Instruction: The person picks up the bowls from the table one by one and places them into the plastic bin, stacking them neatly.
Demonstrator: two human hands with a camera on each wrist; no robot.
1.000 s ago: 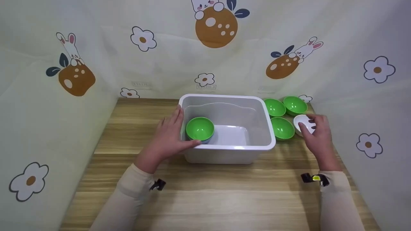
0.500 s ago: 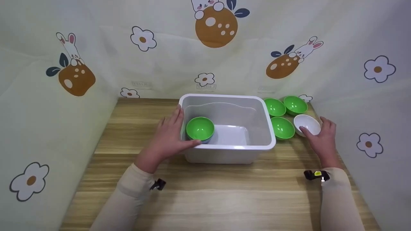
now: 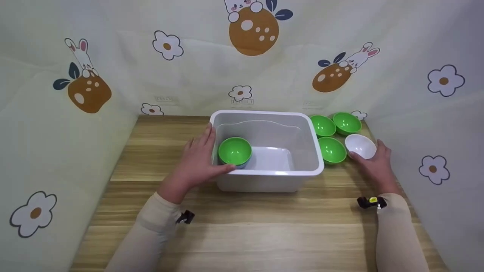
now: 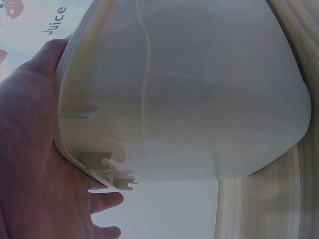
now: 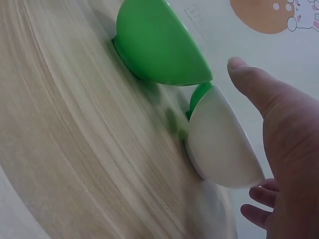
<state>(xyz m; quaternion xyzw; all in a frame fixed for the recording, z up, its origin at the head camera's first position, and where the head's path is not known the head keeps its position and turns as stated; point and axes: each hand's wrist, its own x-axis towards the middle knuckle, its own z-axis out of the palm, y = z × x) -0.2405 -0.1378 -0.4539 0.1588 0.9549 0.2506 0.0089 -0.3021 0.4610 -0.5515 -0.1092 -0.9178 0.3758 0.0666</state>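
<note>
A white plastic bin (image 3: 264, 185) stands on the table, with a green bowl (image 3: 235, 150) stacked on another bowl inside its left part. My left hand (image 3: 197, 160) rests on the bin's left front corner, thumb over the front rim and fingers stretched along the left side. In the left wrist view those fingers spread straight below the rim. Over on the right, a white bowl (image 3: 360, 146) sits upright on the table. Around its near right side lies my right hand (image 3: 378, 166), thumb and fingers parted. The right wrist view shows the thumb away from the white bowl (image 5: 224, 142) and the fingertips beside its rim.
Three green bowls, one of them in front (image 3: 331, 150), stand between the bin's right side and the white bowl. A patterned cloth wall (image 3: 204, 75) encloses the wooden table (image 3: 264, 230) at the back and both sides.
My right hand's fingers have come out of the white bowl and shifted to its right side. The thumb has drawn back toward the near rim. The left hand and bin stay put.
</note>
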